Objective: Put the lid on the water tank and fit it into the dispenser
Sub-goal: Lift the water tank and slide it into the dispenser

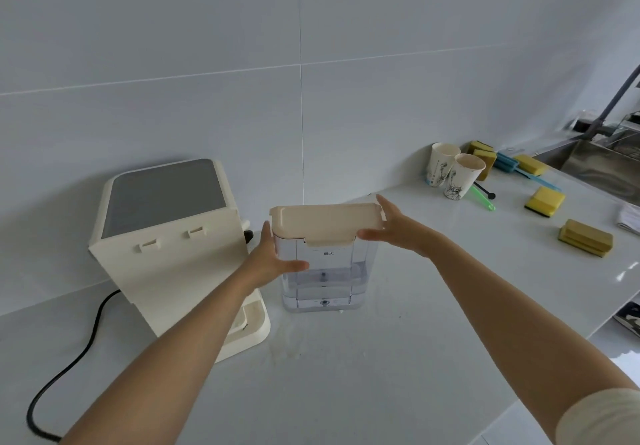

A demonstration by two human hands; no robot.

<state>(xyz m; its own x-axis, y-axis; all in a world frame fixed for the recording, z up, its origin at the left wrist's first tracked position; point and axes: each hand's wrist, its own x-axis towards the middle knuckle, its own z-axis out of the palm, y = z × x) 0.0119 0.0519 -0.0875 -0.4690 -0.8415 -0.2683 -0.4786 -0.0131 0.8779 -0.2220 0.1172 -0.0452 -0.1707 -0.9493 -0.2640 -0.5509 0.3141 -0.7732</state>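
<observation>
Water tank (323, 271), clear boxy plastic, stands on our glossy white counter (381, 358) right of the cream dispenser (166, 237); our left hand (268, 264) grips its side, our right hand (398, 228) pinches the smooth cream lid (325, 221) on top.

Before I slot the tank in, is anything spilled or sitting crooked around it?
Yes. Pale wet patches lie on the countertop in front of the water tank, with a small drip by its base, apparently spilled water. The lid looks level on the tank. The dispenser stands upright beside it.
</observation>
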